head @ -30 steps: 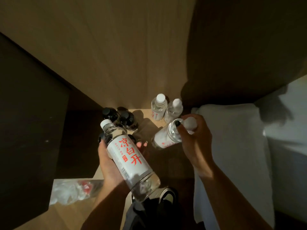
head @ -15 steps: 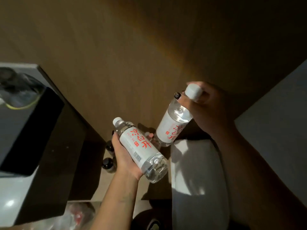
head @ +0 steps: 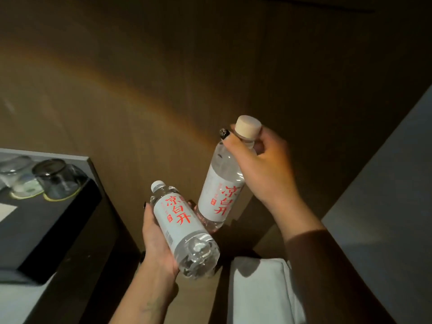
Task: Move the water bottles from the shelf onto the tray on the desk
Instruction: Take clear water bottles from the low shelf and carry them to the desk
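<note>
Wood-grain wall panel (head: pixel 163 78): tan, dimly lit, fills the far field behind both hands.

Pale grey slab surface (head: pixel 385 206): runs along the right edge; what it belongs to cannot be told.

Dark rectangular tray (head: pixel 58 230): black, raised rim, at the left on a pale desk surface (head: pixel 21 300); it carries upturned clear drinking glasses (head: pixel 56 181) at its far end. Judged to be the delivery point.

White folded cloth (head: pixel 257 291): near edge, below the right forearm.

Clear plastic water bottle with white label and red characters, left unit (head: pixel 180 228): lies tilted across the left hand (head: pixel 156 239), small white cap pointing far-left, base toward the camera. Palm is under the label; fingers wrap round the far side, thumb on the left flank. Closed firmly on it.

Matching clear water bottle, right unit (head: pixel 224 183): hangs nearly upright, base down, just beside the left unit; whether the two touch cannot be told. The right hand (head: pixel 261 169) pinches the neck just under the white cap (head: pixel 247 126), fingertips (head: pixel 228 140) on the shoulder, body dangling below the fingers.

Handling note: both units are off the shelf and well right of the tray. Best carried left together, righted before lowering, and set base-first on bare tray floor nearer than the glasses. The neck pinch looks the weaker hold, so place that one slowly.
</note>
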Motion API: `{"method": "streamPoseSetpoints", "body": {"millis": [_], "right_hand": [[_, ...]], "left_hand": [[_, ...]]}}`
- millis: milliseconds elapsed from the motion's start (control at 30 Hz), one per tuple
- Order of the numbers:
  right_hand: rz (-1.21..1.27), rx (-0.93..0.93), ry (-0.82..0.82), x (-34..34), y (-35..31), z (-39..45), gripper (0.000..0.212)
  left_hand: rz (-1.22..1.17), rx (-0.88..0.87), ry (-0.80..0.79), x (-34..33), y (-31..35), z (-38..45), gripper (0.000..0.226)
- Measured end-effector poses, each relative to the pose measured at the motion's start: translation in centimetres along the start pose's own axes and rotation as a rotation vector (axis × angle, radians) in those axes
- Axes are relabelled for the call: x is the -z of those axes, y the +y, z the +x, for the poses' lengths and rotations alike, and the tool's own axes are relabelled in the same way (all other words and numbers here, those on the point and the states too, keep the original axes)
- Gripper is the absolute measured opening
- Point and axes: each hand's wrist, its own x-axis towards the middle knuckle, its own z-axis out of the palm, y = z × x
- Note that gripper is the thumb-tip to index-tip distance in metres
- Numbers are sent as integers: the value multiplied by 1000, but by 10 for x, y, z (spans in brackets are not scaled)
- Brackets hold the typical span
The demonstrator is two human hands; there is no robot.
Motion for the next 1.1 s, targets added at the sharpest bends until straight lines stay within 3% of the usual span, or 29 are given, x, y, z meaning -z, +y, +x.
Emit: {"method": "streamPoseSetpoints", "body": {"millis": [100, 200, 367, 500, 633, 767, 1100], "right_hand": [[378, 96, -168, -10, 14, -6, 40], [556, 142, -126, -24, 31, -11, 61], [637, -207, 43, -68, 50, -33, 90], [696, -451, 131, -90, 36, -46, 67], [621, -600, -109, -107, 26, -56, 69], [483, -750, -232, -150, 18, -89, 68], [431, -785, -320, -311, -32, -190, 60]], "left_hand": [[48, 2, 14, -3, 8, -10, 54], [48, 13, 19, -2, 17, -18, 54], [52, 40, 58, 9, 33, -30, 59], [104, 84, 47, 22, 54, -50, 60], [130, 57, 31, 48, 98, -70, 72], [140, -111, 82, 89, 153, -92, 64], [399, -225, 132, 199, 286, -190, 62]]}}
